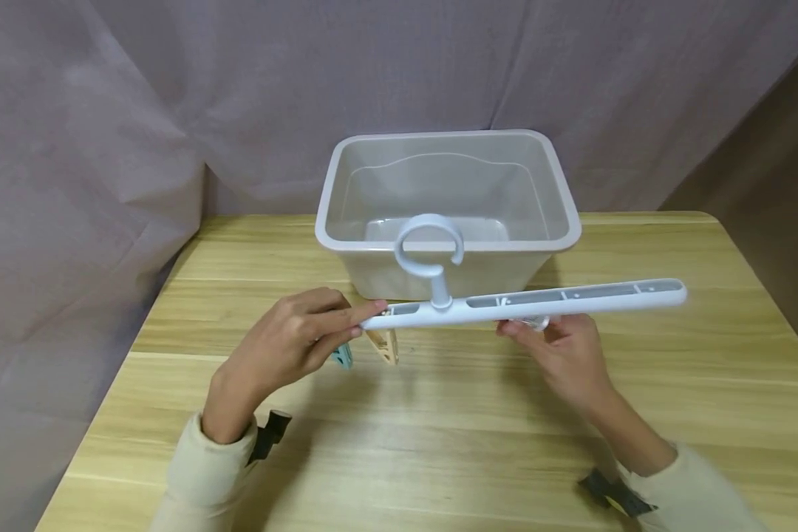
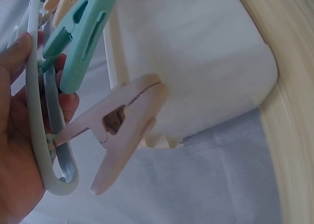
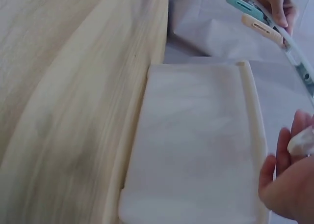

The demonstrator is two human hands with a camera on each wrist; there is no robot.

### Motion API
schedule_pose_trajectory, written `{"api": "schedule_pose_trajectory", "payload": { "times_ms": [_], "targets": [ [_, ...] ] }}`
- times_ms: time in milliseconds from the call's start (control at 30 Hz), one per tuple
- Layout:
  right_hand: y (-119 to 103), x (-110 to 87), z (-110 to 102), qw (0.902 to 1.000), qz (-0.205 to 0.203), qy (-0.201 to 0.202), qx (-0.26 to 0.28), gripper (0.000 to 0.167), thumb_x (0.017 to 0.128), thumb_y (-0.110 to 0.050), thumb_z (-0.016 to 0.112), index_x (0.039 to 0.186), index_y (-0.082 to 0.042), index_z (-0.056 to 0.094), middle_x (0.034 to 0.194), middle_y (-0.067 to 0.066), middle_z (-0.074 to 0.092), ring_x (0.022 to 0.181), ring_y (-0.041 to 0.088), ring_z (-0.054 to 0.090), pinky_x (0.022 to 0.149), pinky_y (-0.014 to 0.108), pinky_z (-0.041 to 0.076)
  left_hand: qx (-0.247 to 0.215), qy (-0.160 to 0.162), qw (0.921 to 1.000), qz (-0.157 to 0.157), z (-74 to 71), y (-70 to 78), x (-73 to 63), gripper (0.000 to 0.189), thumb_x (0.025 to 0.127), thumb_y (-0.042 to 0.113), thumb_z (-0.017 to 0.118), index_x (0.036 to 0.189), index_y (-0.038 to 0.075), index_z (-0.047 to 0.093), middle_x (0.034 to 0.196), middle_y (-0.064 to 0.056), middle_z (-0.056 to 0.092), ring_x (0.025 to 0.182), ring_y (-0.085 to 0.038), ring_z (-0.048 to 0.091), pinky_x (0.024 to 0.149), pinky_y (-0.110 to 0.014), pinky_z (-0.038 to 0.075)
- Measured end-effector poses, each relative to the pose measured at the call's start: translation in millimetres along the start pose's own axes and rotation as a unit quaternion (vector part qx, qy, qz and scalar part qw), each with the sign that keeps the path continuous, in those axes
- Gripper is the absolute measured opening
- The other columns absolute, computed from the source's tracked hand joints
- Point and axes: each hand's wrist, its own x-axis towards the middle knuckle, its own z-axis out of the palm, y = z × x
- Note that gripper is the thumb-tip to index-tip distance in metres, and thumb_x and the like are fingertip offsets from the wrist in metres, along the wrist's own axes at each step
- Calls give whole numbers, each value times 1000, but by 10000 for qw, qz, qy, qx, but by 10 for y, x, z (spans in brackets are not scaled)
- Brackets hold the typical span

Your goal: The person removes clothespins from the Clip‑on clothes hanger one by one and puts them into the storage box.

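A pale blue clip hanger (image 1: 572, 301) with a round hook is held up over the table, crossing in front of the bin. My left hand (image 1: 275, 343) grips its left end, thumb and fingers around the bar. From that end hang a pinkish clothespin (image 2: 120, 128), a teal clothespin (image 2: 88, 40) and a peach clothespin (image 1: 383, 346). Under the right half of the bar, my right hand (image 1: 568, 362) pinches a whitish clothespin (image 3: 300, 143), partly hidden by the fingers. Its top end lies right at the bar's underside in the head view.
A beige plastic bin (image 1: 439, 275) stands at the back of the wooden table (image 1: 439, 458), behind the hanger. Grey cloth (image 1: 292, 89) hangs behind the table and down its left side. Black wrist mounts (image 1: 269, 436) sit at both sleeves.
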Motion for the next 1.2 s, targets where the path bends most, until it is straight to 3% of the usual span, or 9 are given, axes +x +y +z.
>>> {"api": "schedule_pose_trajectory", "payload": {
  "times_ms": [133, 200, 333, 400, 667, 733, 833, 1067, 1200],
  "targets": [
    [-21, -6, 11, 9863, -338, 583, -1506, 15, 86, -15, 80, 84, -1, 78, 84, -8, 72, 60, 1, 37, 49, 19, 27, -1, -1, 10000, -32, 5, 17, 28, 41, 108, 31, 44, 129, 7, 69, 81, 0, 58, 65, -8, 46, 57, -21, 42],
    [-19, -7, 31, 9793, -493, 905, -1743, 26, 88, -23, 80, 83, 2, 77, 83, -2, 73, 63, 2, 44, 55, 17, 34, -10, 27, 10000, -41, 15, 24, 41, 41, 108, 32, 44, 128, 6, 70, 80, 0, 57, 64, -8, 46, 55, -21, 42],
    [15, 8, 95, 9634, -962, 1575, -1946, 56, 90, -46, 73, 82, 9, 76, 80, 16, 72, 79, 4, 58, 78, 19, 42, -14, 95, 10000, -2, 36, 32, 55, 42, 108, 31, 44, 126, 4, 70, 78, -1, 57, 61, -8, 45, 54, -21, 43],
    [40, 18, 138, 9536, -1206, 1909, -1994, 59, 89, -48, 73, 81, 11, 75, 79, 22, 70, 83, 10, 60, 85, 23, 41, 18, 116, 9999, 21, 43, 35, 62, 42, 108, 30, 43, 126, 4, 70, 77, -1, 57, 61, -8, 45, 53, -21, 42],
    [38, 77, 253, 9139, -1921, 2870, -2135, 53, 88, -44, 77, 74, 7, 74, 72, 20, 69, 76, 27, 62, 85, 30, 35, 1, 86, 10000, -51, 71, 44, 77, 43, 108, 32, 43, 126, 3, 70, 76, -2, 57, 60, -8, 44, 52, -20, 42],
    [34, 102, 255, 9107, -1977, 2915, -2157, 52, 88, -43, 77, 74, 7, 74, 73, 20, 70, 74, 30, 62, 85, 30, 34, 33, 108, 9999, -93, 80, 48, 80, 43, 108, 33, 43, 127, 4, 70, 75, -2, 57, 59, -8, 43, 51, -20, 41],
    [50, 97, 235, 9173, -1844, 2791, -2161, 52, 88, -43, 77, 76, 7, 75, 75, 20, 70, 74, 31, 61, 85, 31, 35, 108, 232, 9996, -112, 93, 50, 87, 43, 108, 32, 44, 127, 3, 69, 75, -2, 56, 58, -9, 42, 51, -21, 41],
    [68, 34, 172, 9549, -1220, 1885, -1944, 54, 90, -45, 74, 89, 9, 76, 81, 21, 72, 85, 17, 61, 86, 28, 36, 143, 555, 9983, -134, 39, 64, 112, 38, 108, 28, 47, 129, 5, 68, 79, -3, 58, 63, -11, 46, 55, -25, 44],
    [84, 19, 137, 9616, -1042, 1664, -1918, 56, 89, -48, 74, 97, 8, 76, 86, 21, 72, 90, 9, 59, 85, 26, 37, 192, 546, 9982, -151, 7, 74, 115, 37, 108, 28, 48, 130, 6, 68, 81, -4, 59, 65, -12, 48, 56, -26, 45]
  ]
}}
